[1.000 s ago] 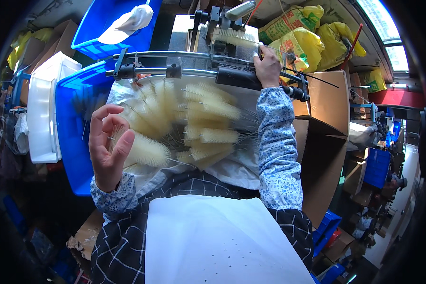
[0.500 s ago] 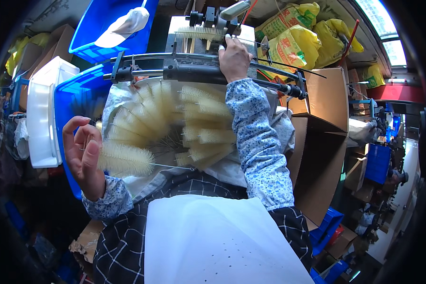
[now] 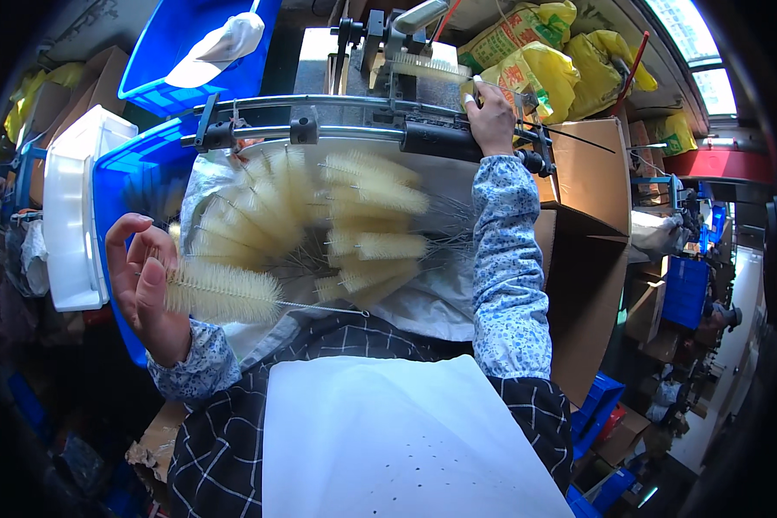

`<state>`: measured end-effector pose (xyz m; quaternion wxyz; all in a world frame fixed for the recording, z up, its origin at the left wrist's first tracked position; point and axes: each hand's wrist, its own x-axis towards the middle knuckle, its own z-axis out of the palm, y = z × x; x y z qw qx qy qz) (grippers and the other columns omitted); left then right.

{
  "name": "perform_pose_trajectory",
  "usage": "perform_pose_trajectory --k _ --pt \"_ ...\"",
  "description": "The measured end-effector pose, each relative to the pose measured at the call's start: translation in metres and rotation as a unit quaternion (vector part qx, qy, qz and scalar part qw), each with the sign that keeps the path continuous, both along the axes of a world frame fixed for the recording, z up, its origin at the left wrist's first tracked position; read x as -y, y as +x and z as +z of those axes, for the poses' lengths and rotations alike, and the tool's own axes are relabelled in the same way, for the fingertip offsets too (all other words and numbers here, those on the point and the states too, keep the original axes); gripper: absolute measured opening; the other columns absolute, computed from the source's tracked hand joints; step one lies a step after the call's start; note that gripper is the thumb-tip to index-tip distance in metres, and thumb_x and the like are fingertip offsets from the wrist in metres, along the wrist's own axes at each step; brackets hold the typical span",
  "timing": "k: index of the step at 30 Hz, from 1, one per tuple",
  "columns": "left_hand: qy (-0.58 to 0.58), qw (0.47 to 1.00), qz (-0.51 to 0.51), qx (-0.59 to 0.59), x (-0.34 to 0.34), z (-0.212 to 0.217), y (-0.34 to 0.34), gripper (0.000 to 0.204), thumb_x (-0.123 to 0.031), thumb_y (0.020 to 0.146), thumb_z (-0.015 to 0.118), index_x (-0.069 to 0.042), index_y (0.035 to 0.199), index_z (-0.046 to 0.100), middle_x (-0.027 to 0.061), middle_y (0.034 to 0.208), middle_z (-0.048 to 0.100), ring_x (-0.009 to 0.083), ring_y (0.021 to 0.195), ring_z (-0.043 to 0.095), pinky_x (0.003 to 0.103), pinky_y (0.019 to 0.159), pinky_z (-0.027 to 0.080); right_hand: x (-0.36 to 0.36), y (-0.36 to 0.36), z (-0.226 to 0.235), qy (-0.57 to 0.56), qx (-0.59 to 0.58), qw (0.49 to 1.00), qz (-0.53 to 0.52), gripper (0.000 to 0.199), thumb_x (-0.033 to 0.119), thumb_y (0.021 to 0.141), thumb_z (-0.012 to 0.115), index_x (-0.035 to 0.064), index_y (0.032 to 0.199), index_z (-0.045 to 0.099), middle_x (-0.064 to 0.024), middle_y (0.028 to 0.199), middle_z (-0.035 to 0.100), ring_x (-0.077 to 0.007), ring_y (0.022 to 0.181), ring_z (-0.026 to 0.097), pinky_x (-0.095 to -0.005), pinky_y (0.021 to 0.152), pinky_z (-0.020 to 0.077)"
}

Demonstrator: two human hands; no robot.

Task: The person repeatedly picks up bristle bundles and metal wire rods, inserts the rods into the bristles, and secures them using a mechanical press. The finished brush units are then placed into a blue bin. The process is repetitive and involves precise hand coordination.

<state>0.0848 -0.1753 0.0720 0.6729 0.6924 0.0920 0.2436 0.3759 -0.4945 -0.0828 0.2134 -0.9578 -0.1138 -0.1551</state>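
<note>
My left hand (image 3: 147, 289) is closed on a cream bottle brush (image 3: 224, 292). Its twisted wire stem points right and ends in a small loop. At the bench machine (image 3: 319, 102), my right hand (image 3: 492, 119) is curled over the right part of the sliding carriage (image 3: 440, 138); what lies under the fingers is hidden. Just left of its fingertips, a narrower pale brush (image 3: 430, 67) lies level in the machine. Between my arms, a fan of finished cream brushes (image 3: 259, 203) and a second stack of brushes (image 3: 375, 207) rest on white cloth, their wire stems crossing.
A blue bin (image 3: 138, 177) and a white tub (image 3: 82, 216) stand at the left. Another blue bin (image 3: 160, 95) holds a white cap (image 3: 224, 47). Right of me is an open cardboard box (image 3: 583, 302); yellow sacks (image 3: 535, 73) sit behind. White paper (image 3: 388, 432) covers my lap.
My right hand has slid right along the rails, and the carriage and the narrow brush have moved right with it. The left hand and its brush have barely shifted.
</note>
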Motion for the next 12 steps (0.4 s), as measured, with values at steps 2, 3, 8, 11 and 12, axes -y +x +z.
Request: perform_pose_trajectory --k 2,3,8,11,12 --pt "-0.017 1.0 0.011 -0.006 0.007 0.002 0.004 0.048 -0.028 0.076 0.058 -0.001 0.112 0.041 0.0026 0.07 0.043 0.0059 0.063 0.037 0.019 0.059 0.029 0.002 0.0 -0.001 0.002 0.003 1.0 0.004 0.034 0.022 0.076 0.058 0.0099 0.108 0.058 -0.0078 0.102 0.059 -0.0275 0.095 0.056 -0.0434 0.078 0.042" --pt "-0.017 1.0 0.01 -0.005 0.009 0.003 0.006 0.047 -0.027 0.075 0.057 -0.001 0.112 0.042 0.003 0.071 0.043 0.0062 0.063 0.037 0.02 0.059 0.029 0.002 0.0 -0.001 0.005 0.007 1.0 0.008 0.034 0.022 0.076 0.058 0.0098 0.108 0.058 -0.0078 0.103 0.059 -0.0276 0.095 0.056 -0.0432 0.078 0.0422" --pt "-0.014 1.0 0.017 -0.014 0.008 0.003 0.005 0.046 -0.023 0.073 0.054 -0.001 0.112 0.042 0.0046 0.073 0.045 0.0082 0.067 0.039 0.021 0.063 0.031 0.017 0.004 -0.004 -0.006 0.009 1.0 0.021 0.033 0.025 0.077 0.058 0.0093 0.106 0.059 -0.009 0.104 0.059 -0.0283 0.095 0.057 -0.0395 0.079 0.0438" --pt "-0.026 0.998 0.035 -0.046 0.012 0.004 0.009 0.047 -0.021 0.071 0.052 -0.001 0.112 0.042 0.0057 0.075 0.045 0.0101 0.07 0.04 0.022 0.067 0.031 0.036 0.019 0.002 -0.036 -0.036 0.997 0.063 0.037 0.025 0.075 0.063 0.0081 0.107 0.06 -0.0162 0.106 0.058 -0.0282 0.098 0.056 -0.0383 0.083 0.0435" --pt "-0.045 0.998 0.004 -0.051 0.009 0.001 0.01 0.049 -0.022 0.071 0.052 -0.001 0.113 0.042 0.0076 0.08 0.047 0.0111 0.074 0.042 0.021 0.071 0.032 0.038 0.018 -0.005 -0.037 -0.042 0.996 0.069 0.037 0.025 0.075 0.063 0.0081 0.107 0.06 -0.0162 0.106 0.058 -0.0282 0.098 0.056 -0.0383 0.083 0.0435"
